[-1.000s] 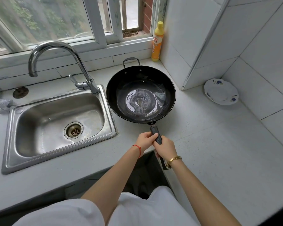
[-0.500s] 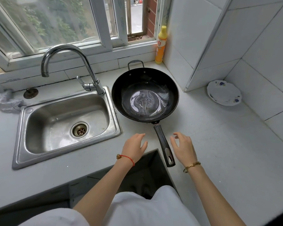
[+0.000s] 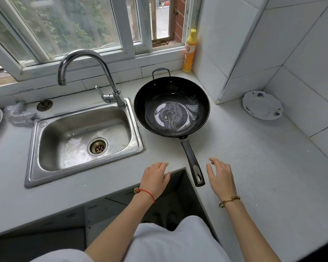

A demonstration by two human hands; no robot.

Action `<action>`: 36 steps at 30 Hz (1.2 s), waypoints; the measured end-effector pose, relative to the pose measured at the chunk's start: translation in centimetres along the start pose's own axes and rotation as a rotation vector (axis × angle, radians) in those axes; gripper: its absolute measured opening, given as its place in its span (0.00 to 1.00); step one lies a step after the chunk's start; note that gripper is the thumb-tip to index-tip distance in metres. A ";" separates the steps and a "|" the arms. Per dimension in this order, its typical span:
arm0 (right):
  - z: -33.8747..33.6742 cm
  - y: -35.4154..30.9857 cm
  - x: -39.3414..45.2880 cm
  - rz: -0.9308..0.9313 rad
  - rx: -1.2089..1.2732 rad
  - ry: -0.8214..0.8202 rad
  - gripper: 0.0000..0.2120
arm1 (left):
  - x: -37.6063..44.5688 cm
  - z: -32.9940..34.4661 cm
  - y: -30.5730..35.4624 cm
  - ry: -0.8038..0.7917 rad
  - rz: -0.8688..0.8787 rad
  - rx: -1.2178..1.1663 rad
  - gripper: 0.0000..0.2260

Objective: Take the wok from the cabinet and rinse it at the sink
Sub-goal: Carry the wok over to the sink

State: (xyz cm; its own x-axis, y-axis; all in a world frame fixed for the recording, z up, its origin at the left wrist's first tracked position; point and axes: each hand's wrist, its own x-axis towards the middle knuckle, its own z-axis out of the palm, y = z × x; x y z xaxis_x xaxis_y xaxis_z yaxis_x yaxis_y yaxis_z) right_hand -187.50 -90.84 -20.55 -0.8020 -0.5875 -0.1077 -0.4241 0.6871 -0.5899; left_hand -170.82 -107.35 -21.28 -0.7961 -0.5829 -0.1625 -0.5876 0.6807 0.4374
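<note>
- The wok (image 3: 171,108) sits on the tabletop (image 3: 254,167) just right of the sink (image 3: 83,137), with a shallow pool of water in its bottom.
- Its long handle (image 3: 192,161) points toward the near edge and its end overhangs the open cabinet gap; a small loop handle is on the far rim.
- The left hand (image 3: 154,178) rests at the tabletop's near edge, left of the handle, grip released, fingers relaxed, holding nothing.
- The right hand (image 3: 221,176) hovers just right of the handle, grip released, fingers spread, apart from it.
- The sink basin is wet, with a drain strainer in it; the tap (image 3: 87,72) arches over its far side.
- A yellow bottle (image 3: 190,52) stands at the far wall beyond the wok.
- A plate (image 3: 262,105) lies in the right corner.
</note>
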 end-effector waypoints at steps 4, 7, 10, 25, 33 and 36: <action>-0.2 -0.3 -0.2 -0.005 0.006 0.006 0.18 | -0.1 -0.1 0.3 0.017 0.010 0.003 0.20; -0.4 -0.8 -0.1 -0.018 0.013 0.015 0.18 | 0.2 -0.3 0.8 0.034 0.023 0.006 0.20; -0.5 -1.4 0.4 -0.035 0.015 0.014 0.19 | 0.9 -0.5 1.3 0.034 0.019 0.014 0.20; 2.0 -5.7 3.7 -0.090 -0.074 -0.165 0.15 | 8.1 0.0 5.2 -0.111 -0.184 -0.301 0.22; 3.2 -6.4 4.5 0.059 -0.068 -0.241 0.13 | 10.2 2.1 5.3 -0.174 -0.254 -0.498 0.21; 3.8 -6.4 4.8 0.122 -0.013 -0.240 0.12 | 10.3 2.4 5.4 -0.176 -0.309 -0.677 0.18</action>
State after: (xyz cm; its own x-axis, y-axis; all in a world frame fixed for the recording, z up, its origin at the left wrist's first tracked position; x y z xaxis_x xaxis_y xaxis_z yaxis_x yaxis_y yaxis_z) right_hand -187.02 -99.67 -20.28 -0.7256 -0.5835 -0.3648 -0.3370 0.7636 -0.5508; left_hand -182.54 -108.58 -22.70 -0.6546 -0.5846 -0.4794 -0.6159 0.0446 0.7865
